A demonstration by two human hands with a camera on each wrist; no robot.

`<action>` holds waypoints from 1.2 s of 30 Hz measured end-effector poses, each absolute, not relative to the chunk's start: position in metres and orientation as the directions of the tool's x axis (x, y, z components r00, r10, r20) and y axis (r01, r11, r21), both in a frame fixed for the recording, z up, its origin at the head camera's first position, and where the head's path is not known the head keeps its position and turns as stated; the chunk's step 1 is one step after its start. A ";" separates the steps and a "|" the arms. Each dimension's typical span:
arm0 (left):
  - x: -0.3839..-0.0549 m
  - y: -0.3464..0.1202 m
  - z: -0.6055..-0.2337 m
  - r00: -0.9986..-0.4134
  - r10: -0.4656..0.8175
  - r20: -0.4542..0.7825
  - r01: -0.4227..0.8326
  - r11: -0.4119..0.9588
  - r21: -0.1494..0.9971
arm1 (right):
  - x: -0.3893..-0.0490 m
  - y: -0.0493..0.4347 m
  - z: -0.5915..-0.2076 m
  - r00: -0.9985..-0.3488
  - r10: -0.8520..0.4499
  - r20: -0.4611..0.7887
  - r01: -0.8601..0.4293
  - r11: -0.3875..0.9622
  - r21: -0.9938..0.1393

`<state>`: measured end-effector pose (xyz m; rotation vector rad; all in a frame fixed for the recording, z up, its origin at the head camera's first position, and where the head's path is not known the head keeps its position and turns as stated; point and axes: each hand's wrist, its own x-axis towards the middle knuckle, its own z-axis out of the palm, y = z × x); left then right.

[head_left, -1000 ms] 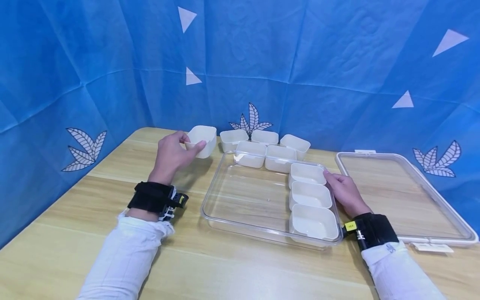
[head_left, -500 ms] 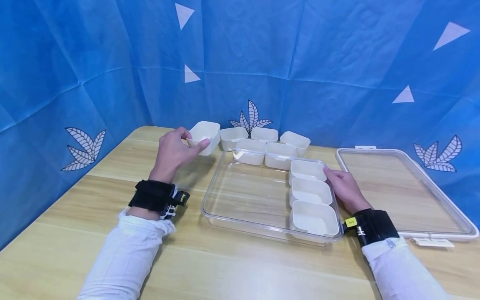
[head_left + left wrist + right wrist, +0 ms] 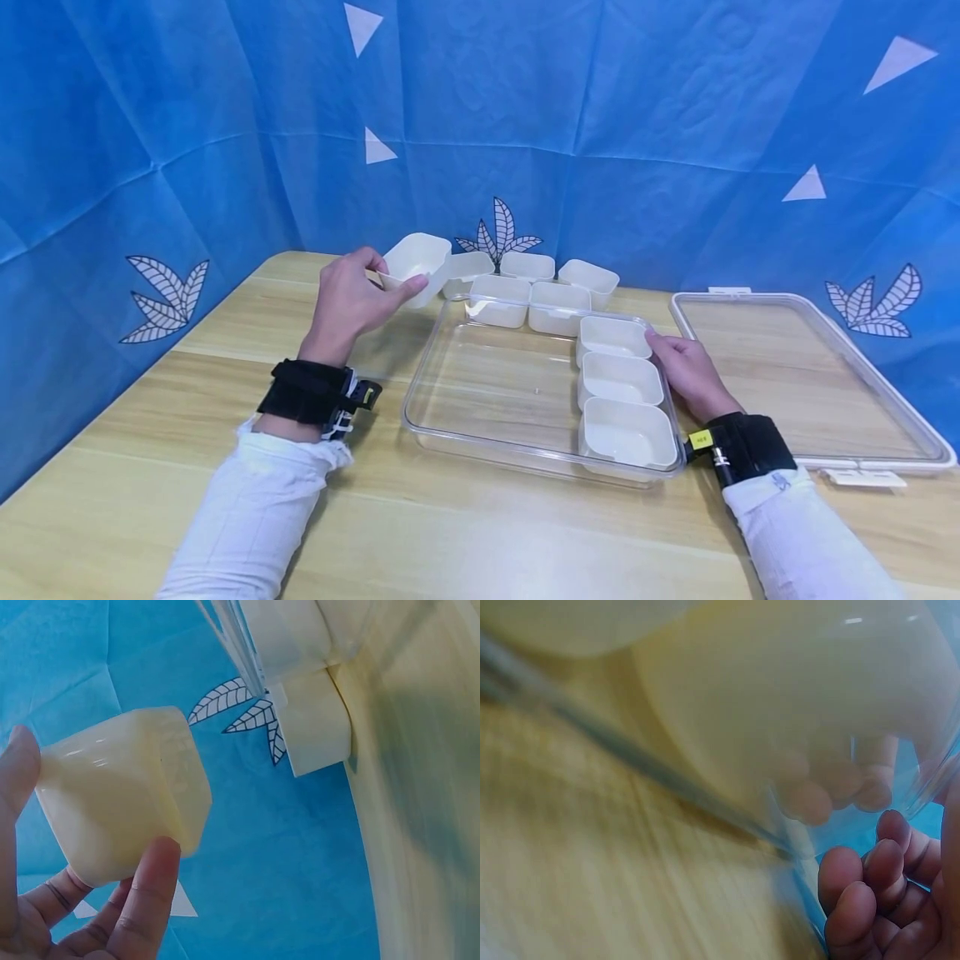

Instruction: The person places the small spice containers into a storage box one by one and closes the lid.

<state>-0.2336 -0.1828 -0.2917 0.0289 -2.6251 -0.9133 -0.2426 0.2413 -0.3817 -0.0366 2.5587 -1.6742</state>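
Observation:
My left hand [image 3: 352, 300] grips a small white plastic bin [image 3: 422, 265] between thumb and fingers. The bin hangs tilted above the table, left of other white bins. In the left wrist view, the fingertips [image 3: 156, 877] press on this bin's outside. My right hand [image 3: 688, 375] holds the right rim of a wide clear plastic box [image 3: 487, 448], thumb at the rim. Its curled fingers [image 3: 855, 907] are outside the clear wall in the right wrist view. Three white bins stand in a column along the box's right side, the farthest bin [image 3: 615, 336] beside my right thumb.
Several more white bins, including a nearer bin [image 3: 498, 302], stand in two rows at the box's far edge. A clear lid [image 3: 810, 375] with a white frame and clips lies on the wooden table [image 3: 420, 542] at right. A blue curtain [image 3: 480, 100] hangs behind.
My left hand has raised the white bin slightly and moved it right, tipping it more; it now overlaps the leftmost back bin in view. My right hand keeps its place on the box.

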 end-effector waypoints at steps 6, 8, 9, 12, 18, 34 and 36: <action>-0.231 -0.177 -0.287 -0.936 -0.076 0.345 0.162 0.774 0.612 | -0.241 0.241 -0.380 -0.995 -0.073 -0.063 0.029 0.396 -0.918; -0.230 -0.174 -0.286 -0.937 -0.048 0.345 0.187 0.765 0.616 | -0.242 0.241 -0.380 -0.995 -0.073 -0.060 0.027 0.390 -0.920; -0.229 -0.173 -0.285 -0.940 -0.034 0.340 0.196 0.761 0.618 | -0.242 0.241 -0.380 -0.996 -0.073 -0.060 0.027 0.390 -0.920; -0.228 -0.170 -0.285 -0.949 0.003 0.316 0.208 0.759 0.617 | -0.242 0.241 -0.381 -0.996 -0.066 -0.062 0.032 0.389 -0.921; -0.227 -0.168 -0.284 -0.957 0.066 0.284 0.229 0.772 0.592 | -0.242 0.241 -0.383 -0.996 -0.066 -0.058 0.027 0.398 -0.917; -0.227 -0.162 -0.281 -0.962 0.183 0.201 0.267 0.778 0.568 | -0.241 0.239 -0.382 -0.997 -0.047 -0.059 0.036 0.383 -0.923; -0.225 -0.161 -0.280 -0.961 0.199 0.192 0.275 0.770 0.576 | -0.241 0.238 -0.382 -0.997 -0.040 -0.059 0.040 0.373 -0.927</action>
